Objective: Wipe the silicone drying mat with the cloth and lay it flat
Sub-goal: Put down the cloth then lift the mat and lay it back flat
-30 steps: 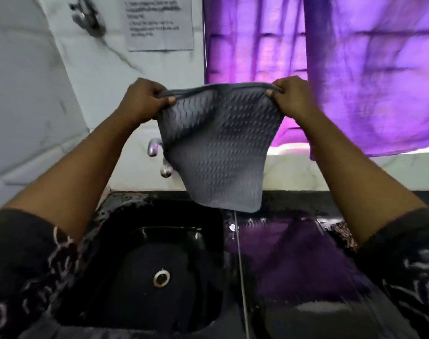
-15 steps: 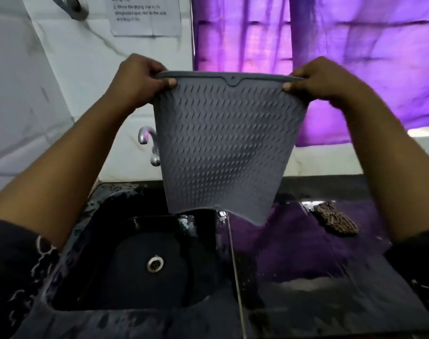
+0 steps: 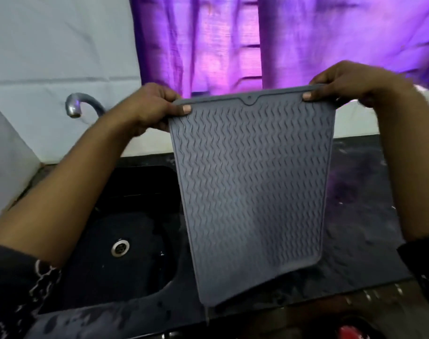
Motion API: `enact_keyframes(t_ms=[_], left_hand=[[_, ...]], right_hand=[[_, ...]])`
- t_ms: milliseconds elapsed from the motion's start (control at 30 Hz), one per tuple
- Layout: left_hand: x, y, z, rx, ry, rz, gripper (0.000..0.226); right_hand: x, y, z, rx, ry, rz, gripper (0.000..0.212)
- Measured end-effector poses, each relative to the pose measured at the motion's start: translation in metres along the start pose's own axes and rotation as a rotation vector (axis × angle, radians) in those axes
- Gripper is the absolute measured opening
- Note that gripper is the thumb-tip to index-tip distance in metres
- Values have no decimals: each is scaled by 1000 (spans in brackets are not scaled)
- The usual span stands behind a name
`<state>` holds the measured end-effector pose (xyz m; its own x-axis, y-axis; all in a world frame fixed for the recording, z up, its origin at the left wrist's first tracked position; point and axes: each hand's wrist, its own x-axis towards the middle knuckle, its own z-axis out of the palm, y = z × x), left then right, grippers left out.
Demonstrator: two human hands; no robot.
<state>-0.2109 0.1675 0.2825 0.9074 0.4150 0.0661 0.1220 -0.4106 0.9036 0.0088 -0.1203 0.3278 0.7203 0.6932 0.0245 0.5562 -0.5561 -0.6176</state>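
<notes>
**Mat swung right, off the sink**

Head view: the silicone drying mat point(image 3: 251, 192) hangs taut, shifted from over the sink point(image 3: 125, 241) toward the counter point(image 3: 355, 204) at 3 o'clock. Left hand point(image 3: 145, 106) and right hand point(image 3: 350, 81) pinch its top corners. Laying flat looks next; no cloth visible.

Two hands show, the left hand point(image 3: 147, 106) and the right hand point(image 3: 350, 81), with one grey silicone mat point(image 3: 252, 187) hanging between them. Below the left hand lies one black sink point(image 3: 135, 192) with one drain point(image 3: 120, 248). One tap point(image 3: 79, 104) curves just left of the left hand. One purple curtain point(image 3: 257, 40) hangs behind both hands.
</notes>
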Motion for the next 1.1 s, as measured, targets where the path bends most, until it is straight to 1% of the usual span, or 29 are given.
enact_keyframes(t_ms=[100, 167, 200, 267, 333, 400, 500, 567, 633, 700, 800, 867, 933, 967, 1000, 1100], left_hand=[[48, -52, 28, 23, -28, -184, 8], [80, -92, 51, 86, 10, -272, 11], [94, -113, 63, 113, 53, -306, 15], [111, -152, 88, 114, 114, -377, 30], [115, -179, 112, 176, 104, -451, 48], [105, -198, 131, 238, 106, -491, 54], [55, -211, 158, 221, 139, -507, 53], [2, -214, 177, 157, 168, -527, 55], [-50, -215, 193, 101, 224, -537, 56], [-91, -210, 203, 5, 293, -587, 58], [-128, -207, 212, -107, 309, -693, 61], [-140, -210, 211, -93, 331, -766, 53], [-146, -213, 206, -38, 314, -809, 29], [-149, -215, 203, -15, 277, -812, 18], [-150, -216, 200, 6, 235, -809, 11], [-153, -218, 194, -1, 129, -818, 18]], right_hand=[[51, 41, 38, -28, -87, 118, 13], [85, 70, 77, -64, -134, 175, 17], [100, 84, 98, -86, -124, 190, 18], [121, 110, 138, -106, -68, 221, 25], [131, 131, 169, -87, -50, 278, 34], [127, 145, 190, -84, -62, 292, 35], [88, 164, 211, -92, -78, 265, 27], [41, 178, 224, -126, -86, 284, 29], [-12, 191, 233, -139, -64, 367, 33], [-61, 201, 240, -150, -57, 472, 35], [-111, 208, 244, -196, -162, 624, 42], [-125, 209, 241, -72, -224, 696, 38], [-130, 213, 238, 92, -250, 714, 27], [-133, 215, 239, 135, -264, 692, 21], [-136, 216, 238, 161, -267, 666, 16], [-144, 217, 233, 298, -187, 627, 8]])
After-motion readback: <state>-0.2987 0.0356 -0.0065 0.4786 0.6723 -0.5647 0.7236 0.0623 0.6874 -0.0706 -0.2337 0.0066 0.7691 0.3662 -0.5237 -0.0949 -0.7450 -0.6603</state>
